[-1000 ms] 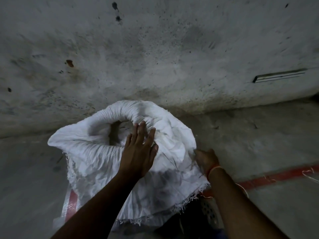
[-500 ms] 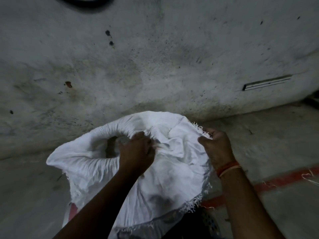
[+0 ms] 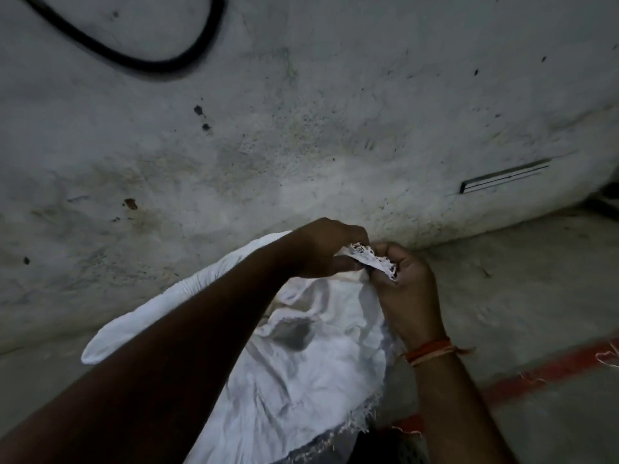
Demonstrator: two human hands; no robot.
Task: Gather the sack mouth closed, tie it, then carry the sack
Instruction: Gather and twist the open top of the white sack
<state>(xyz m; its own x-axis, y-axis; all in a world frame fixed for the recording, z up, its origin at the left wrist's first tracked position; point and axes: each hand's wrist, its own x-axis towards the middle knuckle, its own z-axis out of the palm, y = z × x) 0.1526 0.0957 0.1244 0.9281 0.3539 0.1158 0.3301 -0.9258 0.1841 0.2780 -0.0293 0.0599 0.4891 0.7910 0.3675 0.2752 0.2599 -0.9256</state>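
A white woven sack [image 3: 301, 373] stands on the floor against the wall, its cloth crumpled and its frayed mouth edge [image 3: 368, 257] pulled up at the top. My left hand [image 3: 325, 246] pinches that frayed edge from the left. My right hand [image 3: 402, 286], with a red thread band at the wrist, grips the same edge from the right. Both hands meet over the top of the sack. My left forearm hides much of the sack's left side. No cord or tie shows at the mouth.
A stained grey wall [image 3: 301, 145] rises just behind the sack, with a black cable loop [image 3: 150, 63] high on it and a narrow slot [image 3: 505, 175] at the right. A red floor line [image 3: 552, 370] runs across the concrete at the right, with loose threads [image 3: 608, 354] near it.
My left hand has left the sack's middle folds and come up to the right hand. Both now hold the frayed edge together, higher than before. The camera has tilted up.
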